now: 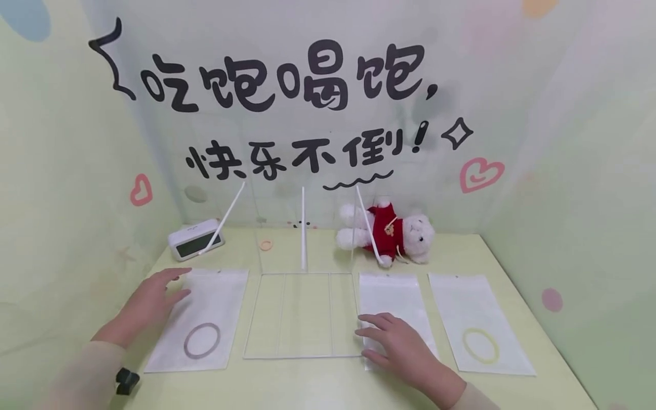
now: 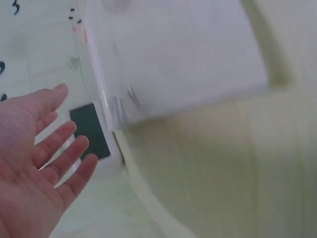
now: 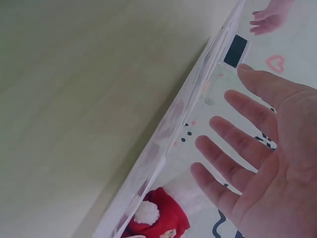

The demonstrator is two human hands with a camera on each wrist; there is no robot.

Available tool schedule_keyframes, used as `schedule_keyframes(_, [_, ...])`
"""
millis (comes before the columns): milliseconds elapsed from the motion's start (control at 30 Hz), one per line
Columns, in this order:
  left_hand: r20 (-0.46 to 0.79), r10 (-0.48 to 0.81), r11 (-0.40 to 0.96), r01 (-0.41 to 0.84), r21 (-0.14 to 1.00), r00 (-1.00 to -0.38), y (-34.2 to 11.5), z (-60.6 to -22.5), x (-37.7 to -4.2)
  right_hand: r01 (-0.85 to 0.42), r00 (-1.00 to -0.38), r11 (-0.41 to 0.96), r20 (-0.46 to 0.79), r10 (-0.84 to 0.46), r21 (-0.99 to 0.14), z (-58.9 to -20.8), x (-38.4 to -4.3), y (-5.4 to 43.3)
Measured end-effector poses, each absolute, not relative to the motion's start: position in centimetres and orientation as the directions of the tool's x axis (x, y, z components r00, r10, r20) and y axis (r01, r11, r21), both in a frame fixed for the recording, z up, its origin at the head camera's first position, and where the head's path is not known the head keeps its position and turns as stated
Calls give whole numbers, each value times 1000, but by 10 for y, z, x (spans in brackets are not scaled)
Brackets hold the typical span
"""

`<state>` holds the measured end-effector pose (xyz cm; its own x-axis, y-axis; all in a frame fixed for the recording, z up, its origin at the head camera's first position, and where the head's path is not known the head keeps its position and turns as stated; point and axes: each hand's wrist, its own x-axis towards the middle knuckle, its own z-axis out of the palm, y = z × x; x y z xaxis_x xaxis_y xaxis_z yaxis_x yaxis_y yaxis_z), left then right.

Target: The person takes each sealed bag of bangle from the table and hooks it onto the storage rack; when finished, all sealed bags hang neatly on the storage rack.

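My left hand [image 1: 148, 299], fingers spread and holding nothing, is over the upper left edge of a white bag [image 1: 220, 296] that has a mauve ring [image 1: 202, 340] showing on it. To the right, my right hand [image 1: 402, 347] hovers, fingers apart, over a second white bag [image 1: 392, 293] and hides much of its lower part. Its fingertips overlap the right side of a white wire rack [image 1: 302, 357], which stands between the two bags with several white rods [image 1: 303, 228] above its base. In the wrist views, both the left palm [image 2: 20, 163] and right palm [image 3: 282, 173] hold nothing.
A third white bag [image 1: 461, 296] with a yellow ring [image 1: 480, 345] lies at the right. Behind are a white digital clock [image 1: 196, 239], a small peach ring [image 1: 266, 245] and a plush bear [image 1: 386, 230] in red. Printed walls enclose the table [image 1: 287, 387] at the back and sides.
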<state>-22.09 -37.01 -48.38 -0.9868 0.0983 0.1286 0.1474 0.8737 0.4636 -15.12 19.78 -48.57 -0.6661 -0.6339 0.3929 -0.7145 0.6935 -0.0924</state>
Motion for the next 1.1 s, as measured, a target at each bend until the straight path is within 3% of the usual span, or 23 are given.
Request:
schedule_keyframes(167, [46,44,842,62,536,-998,-395,-494,-239,-717,-664,695,351,-661,-48,-483,-157,193])
schedule_keyframes(667, [15,95,841,88,533,-995,-399,-503,-278,-703,-700,708,244,-671,-68,-484,-163,191])
schedule_keyframes(1100, [-2,69,810,55,584,-998,-402,-511,-280,-676,-727,735,223,-650,-61,-486,-162,189])
